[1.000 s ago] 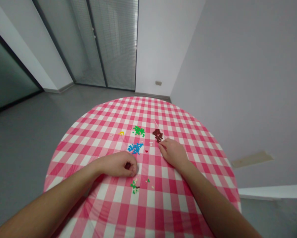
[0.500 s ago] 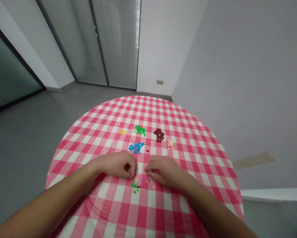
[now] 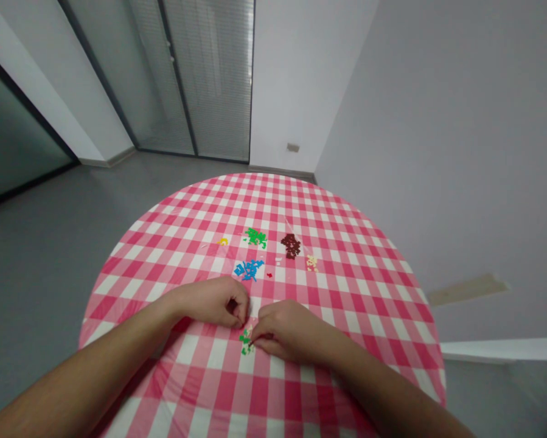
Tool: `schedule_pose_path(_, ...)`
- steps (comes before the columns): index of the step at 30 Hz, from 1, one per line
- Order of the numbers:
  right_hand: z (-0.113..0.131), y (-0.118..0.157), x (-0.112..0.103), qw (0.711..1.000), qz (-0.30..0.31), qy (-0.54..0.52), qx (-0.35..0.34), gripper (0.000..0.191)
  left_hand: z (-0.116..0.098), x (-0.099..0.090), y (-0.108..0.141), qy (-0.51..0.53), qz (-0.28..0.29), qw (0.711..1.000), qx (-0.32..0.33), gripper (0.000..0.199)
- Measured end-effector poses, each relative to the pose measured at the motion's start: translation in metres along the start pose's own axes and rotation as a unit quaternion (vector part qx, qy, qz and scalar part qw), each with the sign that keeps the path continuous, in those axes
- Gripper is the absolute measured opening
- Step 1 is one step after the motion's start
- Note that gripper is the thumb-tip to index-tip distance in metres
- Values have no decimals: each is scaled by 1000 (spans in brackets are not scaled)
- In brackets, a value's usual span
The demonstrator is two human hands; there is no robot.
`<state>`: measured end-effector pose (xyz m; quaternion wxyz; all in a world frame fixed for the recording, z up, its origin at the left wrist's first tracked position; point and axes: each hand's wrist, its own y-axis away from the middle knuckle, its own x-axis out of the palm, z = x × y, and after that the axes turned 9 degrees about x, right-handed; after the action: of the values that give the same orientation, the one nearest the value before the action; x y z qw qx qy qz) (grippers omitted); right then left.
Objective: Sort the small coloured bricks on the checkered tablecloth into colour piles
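Right hand (image 3: 291, 333): picking, seemingly, at mixed pieces (image 3: 245, 351), narrowing fingers, hold impossible to tell.
Left hand (image 3: 212, 300): curling just beside, contents hidden.
Mixed pieces: lying inside table (image 3: 106, 293)'s left edge, likely needing fine pinching.

Beyond my round table's (image 3: 264, 389) far edge I see a dark-framed glass partition (image 3: 209, 91) and small beige wall plate (image 3: 293, 147); beyond its right edge, a long beige strip (image 3: 469, 289).

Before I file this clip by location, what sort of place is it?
Probably an office or meeting room: there are glass partitions with blinds, a plain grey floor and bare pale walls. The checked tablecloth looks more homely.
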<state>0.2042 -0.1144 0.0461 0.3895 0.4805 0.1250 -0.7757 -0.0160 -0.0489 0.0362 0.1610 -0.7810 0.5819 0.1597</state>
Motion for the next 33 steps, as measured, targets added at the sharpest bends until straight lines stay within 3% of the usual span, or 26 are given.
schedule_pose_path(5,3,-2,5,1000,-13,5,4,19,0,0,0,-2,-4,1000,-5,16)
schedule_pose_path(8,-4,-1,0,998,-52,2,26,16,-2,0,-1,-7,-2,1000,-1,16)
schedule_pose_path(13,-40,9,-27,968,-159,44,189,17,-4,0,-1,-10,-4,1000,-6,15)
schedule_pose_path(17,-69,16,-44,946,-155,83,271,16,-2,0,0,-10,-3,1000,-11,13)
schedule_pose_path(27,-68,15,-45,955,-142,69,252,23,0,0,1,-6,-5,1000,-16,10)
schedule_pose_path(33,-71,14,-42,946,-166,-20,279,15,0,-1,0,-10,-2,1000,-11,10)
